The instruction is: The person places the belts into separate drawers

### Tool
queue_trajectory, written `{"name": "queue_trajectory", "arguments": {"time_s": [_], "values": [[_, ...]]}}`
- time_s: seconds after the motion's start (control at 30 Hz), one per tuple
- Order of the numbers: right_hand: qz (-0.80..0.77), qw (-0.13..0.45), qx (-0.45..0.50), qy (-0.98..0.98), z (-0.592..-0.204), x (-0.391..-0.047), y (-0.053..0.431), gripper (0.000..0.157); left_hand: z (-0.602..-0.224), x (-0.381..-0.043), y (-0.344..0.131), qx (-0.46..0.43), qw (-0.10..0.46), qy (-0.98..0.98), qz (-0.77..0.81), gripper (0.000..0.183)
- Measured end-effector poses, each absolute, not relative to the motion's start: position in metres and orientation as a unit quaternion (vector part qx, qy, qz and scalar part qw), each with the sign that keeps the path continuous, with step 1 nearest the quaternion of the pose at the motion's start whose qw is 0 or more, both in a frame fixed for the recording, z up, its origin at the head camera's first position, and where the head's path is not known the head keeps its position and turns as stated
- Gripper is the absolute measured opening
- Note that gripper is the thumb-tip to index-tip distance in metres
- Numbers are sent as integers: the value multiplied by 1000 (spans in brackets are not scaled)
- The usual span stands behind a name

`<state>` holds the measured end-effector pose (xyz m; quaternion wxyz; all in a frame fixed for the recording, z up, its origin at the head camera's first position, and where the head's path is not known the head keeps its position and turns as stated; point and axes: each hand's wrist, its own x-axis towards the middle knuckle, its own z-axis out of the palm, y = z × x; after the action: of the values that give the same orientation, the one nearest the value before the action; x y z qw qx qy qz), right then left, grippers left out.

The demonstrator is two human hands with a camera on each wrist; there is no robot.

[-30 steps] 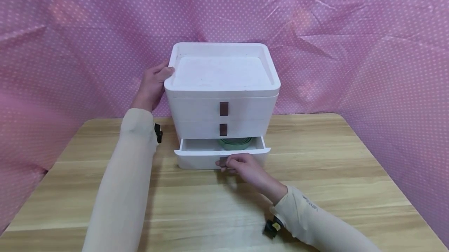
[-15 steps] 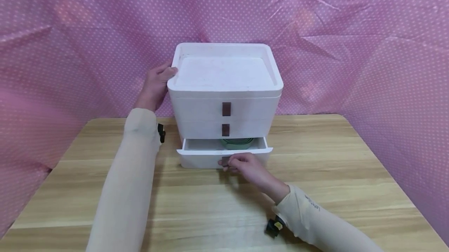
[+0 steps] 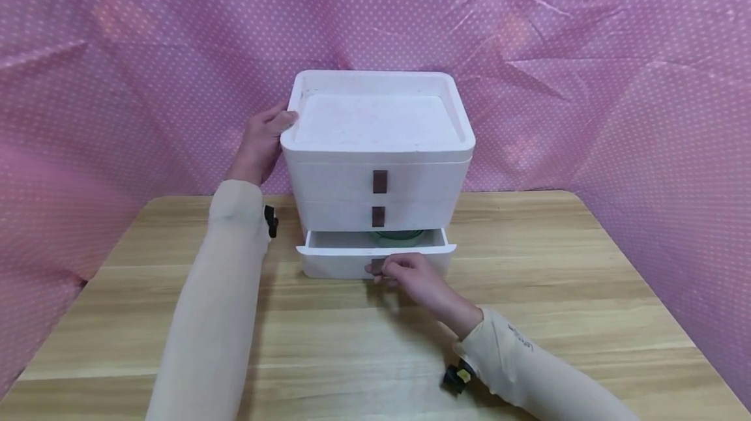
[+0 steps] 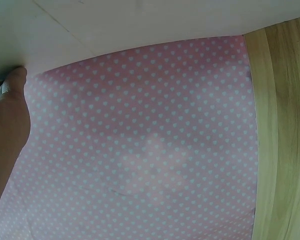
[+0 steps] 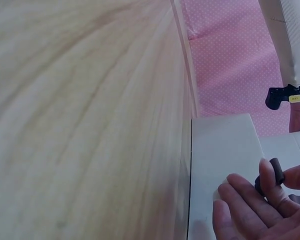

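Observation:
A white drawer cabinet (image 3: 375,121) stands on the wooden table, its tray-like top facing up. Its bottom drawer (image 3: 337,268) is pulled partway out, and a round green coiled object (image 3: 401,241) lies inside, partly hidden by the drawer above; I cannot tell its kind. With my left hand (image 3: 258,144) I grip the cabinet's upper left edge, thumb at the rim. The right hand (image 3: 422,287) pinches the bottom drawer's brown pull tab (image 5: 276,171) between thumb and finger. In the right wrist view its other fingers (image 5: 250,200) lie close to the drawer front.
Two upper drawers are closed, with brown tabs at the top drawer (image 3: 380,182) and the middle drawer (image 3: 378,216). Pink dotted cloth (image 3: 587,82) hangs behind and beside the wooden table (image 3: 328,356). Each wrist carries a small black camera, such as the right one (image 3: 456,377).
The bottom drawer has slid slightly inward, with less of the green coil showing. The right hand stays on the tab and the left on the cabinet. The head view has shifted a little.

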<state>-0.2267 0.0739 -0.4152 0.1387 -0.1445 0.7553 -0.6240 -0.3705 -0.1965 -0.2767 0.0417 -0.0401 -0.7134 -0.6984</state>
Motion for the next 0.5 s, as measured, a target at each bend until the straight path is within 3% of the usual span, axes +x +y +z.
{"name": "queue_trajectory", "arguments": {"time_s": [0.5], "values": [[-639,139,-124,746,-417,-230,73,27,-276,-373,-198,-39,38,-709,-703,55]]}}
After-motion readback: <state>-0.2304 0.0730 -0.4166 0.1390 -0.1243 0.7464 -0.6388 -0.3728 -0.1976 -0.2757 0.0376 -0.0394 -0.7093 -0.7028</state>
